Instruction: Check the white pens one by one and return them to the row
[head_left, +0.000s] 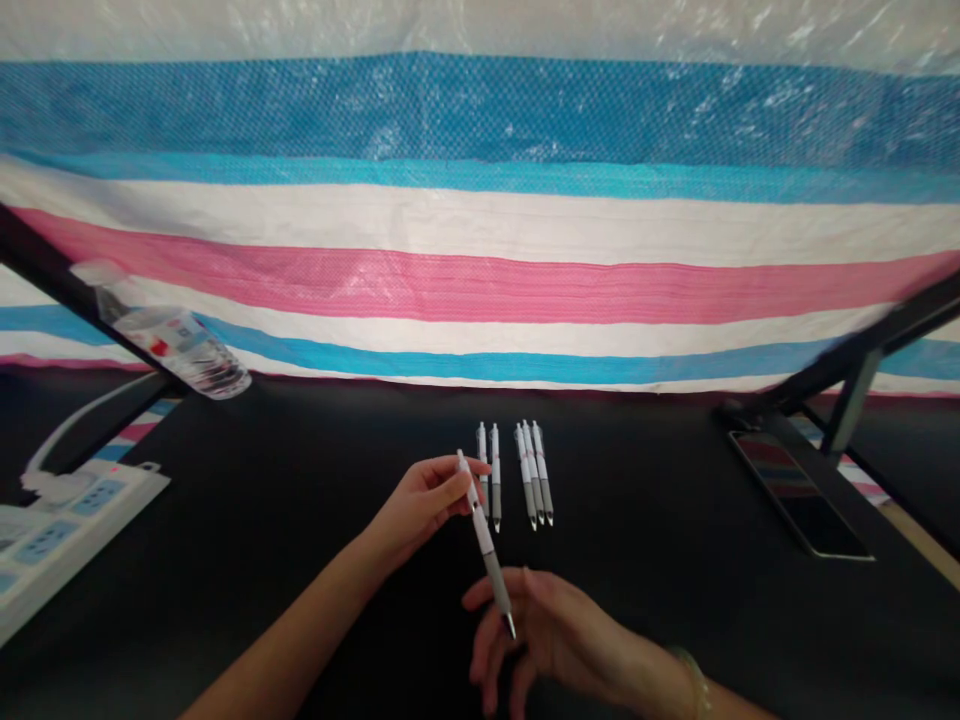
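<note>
A white pen with a grey grip and silver tip slants down to the right, its upper end pinched in my left hand. My right hand is just below, fingers curved and spread apart beside the pen's lower half; whether a finger touches it I cannot tell. Behind the held pen, two similar pens lie on the black table, the left one partly hidden by my left hand and the other in fuller view. To their right, a group of three pens lies close together, tips toward me.
On the left are a white power strip with a plugged-in cable and a tilted clear plastic bottle. A black phone lies on the right beside a dark metal bar. A striped plastic sheet hangs behind the black table.
</note>
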